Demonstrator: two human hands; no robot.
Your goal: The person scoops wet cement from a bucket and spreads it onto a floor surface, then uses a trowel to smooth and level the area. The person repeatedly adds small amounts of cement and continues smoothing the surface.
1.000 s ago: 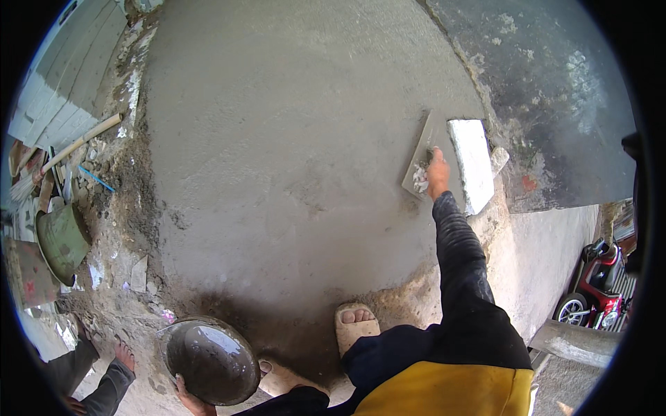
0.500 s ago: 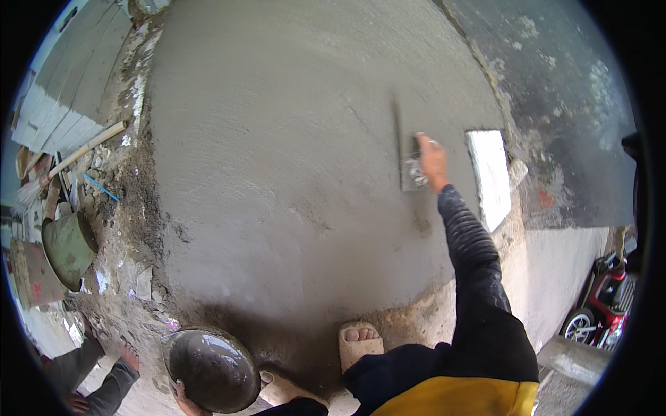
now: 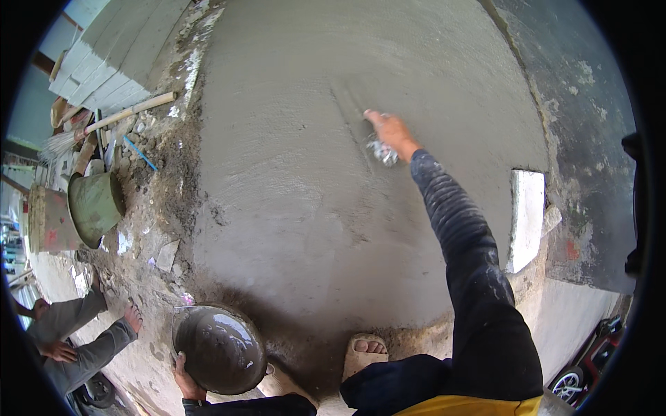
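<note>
My right hand (image 3: pixel 397 137) is closed around a plastering trowel (image 3: pixel 383 153), out over the middle of a wet grey cement surface (image 3: pixel 291 201). The blade lies against the cement and is smeared by motion, so its outline is faint. Low on the left, my left hand (image 3: pixel 186 380) grips the side of a round dark bucket (image 3: pixel 255 367). Wet, shiny grey mix lines the bucket's inside. My feet, in tan sandals (image 3: pixel 365 352), are at the near edge of the cement.
A white slab (image 3: pixel 527 220) lies at the cement's right side. Along the left edge are rubble, a broom (image 3: pixel 132 111), a tilted green bucket (image 3: pixel 97 208) and pale stacked blocks (image 3: pixel 114 69). Another person (image 3: pixel 90 326) sits at the lower left. A red motorbike (image 3: pixel 590 360) stands at the lower right.
My right hand has swept the trowel leftward and farther away across the cement, away from the white slab. The whole view has shifted. My left hand stays on the bucket.
</note>
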